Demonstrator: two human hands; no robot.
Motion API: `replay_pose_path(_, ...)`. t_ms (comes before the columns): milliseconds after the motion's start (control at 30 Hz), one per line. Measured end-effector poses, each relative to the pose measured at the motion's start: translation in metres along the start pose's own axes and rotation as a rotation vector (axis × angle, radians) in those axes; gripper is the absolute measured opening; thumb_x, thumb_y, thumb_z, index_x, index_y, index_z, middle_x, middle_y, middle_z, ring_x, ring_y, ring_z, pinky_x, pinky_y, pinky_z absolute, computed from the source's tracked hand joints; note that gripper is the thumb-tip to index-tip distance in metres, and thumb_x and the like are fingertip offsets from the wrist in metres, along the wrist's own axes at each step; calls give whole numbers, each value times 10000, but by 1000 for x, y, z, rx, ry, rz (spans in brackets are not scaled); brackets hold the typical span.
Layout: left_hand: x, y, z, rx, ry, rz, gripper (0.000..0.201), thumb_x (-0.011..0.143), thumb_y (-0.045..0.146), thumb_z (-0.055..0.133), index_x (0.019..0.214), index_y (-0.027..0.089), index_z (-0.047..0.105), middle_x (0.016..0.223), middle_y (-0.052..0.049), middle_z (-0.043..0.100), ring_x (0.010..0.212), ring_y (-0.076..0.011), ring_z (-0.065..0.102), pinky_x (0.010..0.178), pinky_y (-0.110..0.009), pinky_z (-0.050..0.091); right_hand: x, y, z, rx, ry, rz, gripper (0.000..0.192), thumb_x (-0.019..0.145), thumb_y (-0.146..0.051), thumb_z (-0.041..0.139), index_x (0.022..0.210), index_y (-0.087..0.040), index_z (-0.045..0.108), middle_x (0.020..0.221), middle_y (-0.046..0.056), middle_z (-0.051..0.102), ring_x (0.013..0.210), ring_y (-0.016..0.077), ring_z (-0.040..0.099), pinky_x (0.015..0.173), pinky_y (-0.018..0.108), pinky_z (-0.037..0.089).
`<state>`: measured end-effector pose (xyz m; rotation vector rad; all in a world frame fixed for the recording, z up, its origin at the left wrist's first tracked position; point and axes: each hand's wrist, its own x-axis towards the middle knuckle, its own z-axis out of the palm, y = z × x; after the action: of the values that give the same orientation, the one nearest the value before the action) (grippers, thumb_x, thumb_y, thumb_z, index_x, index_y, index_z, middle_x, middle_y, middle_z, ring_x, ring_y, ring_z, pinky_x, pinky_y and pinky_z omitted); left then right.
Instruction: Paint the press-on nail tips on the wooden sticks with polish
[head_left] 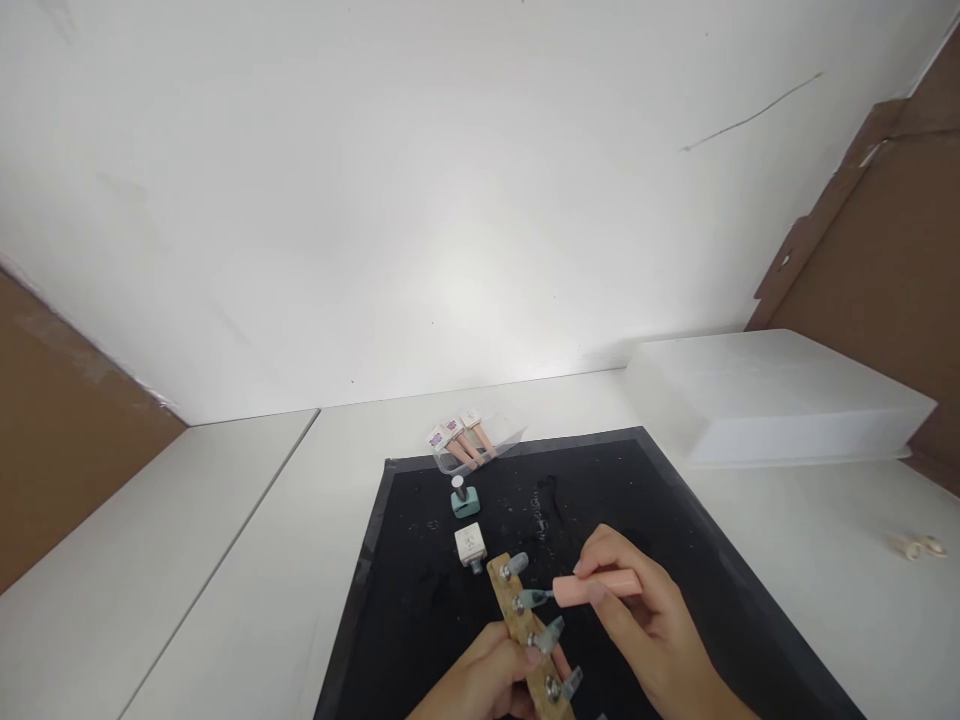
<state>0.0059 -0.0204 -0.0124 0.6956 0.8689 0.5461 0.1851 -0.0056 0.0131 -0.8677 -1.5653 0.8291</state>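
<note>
My right hand [649, 620] pinches the pink handle of a nail polish brush [596, 588]. The brush end points left and meets a greenish false nail tip [532, 599] on a wooden strip [523, 628]. Around the strip's lower part, the fingers of my left hand [487, 672] are closed. More nail tips, greyish and see-through, stick out to the right, such as one [516, 564] at the far end and another [551, 635] near my left fingers. A white square polish bottle [470, 543] lies just beyond the strip, its neck toward me.
A teal bottle [465, 502] with a dark stem lies on the black mat [600, 490]. Behind it, a clear tray [499, 440] holds several pink-handled polish bottles. At the right are a white box [787, 400] and small beige pieces [916, 546]. A white wall [420, 200] rises behind.
</note>
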Motion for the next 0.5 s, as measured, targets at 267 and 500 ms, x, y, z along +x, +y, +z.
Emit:
replay_pose_path(267, 3, 1, 0, 13, -88, 46, 371, 627, 468, 639, 752, 119, 615, 642, 4, 506, 567, -97, 451, 557, -215, 336, 2, -1, 0, -6, 2, 0, 159, 880, -190, 464, 743, -211, 541, 652, -16, 490, 564, 152, 489, 519, 257, 370)
replay_pose_path(500, 6, 1, -4, 45, -97, 52, 412, 613, 494, 645, 745, 107, 598, 626, 0, 480, 569, -103, 458, 532, -215, 339, 1, -3, 1, 15, 50, -51, 163, 897, -236, 474, 753, -215, 548, 652, -3, 494, 572, 163, 479, 517, 268, 371)
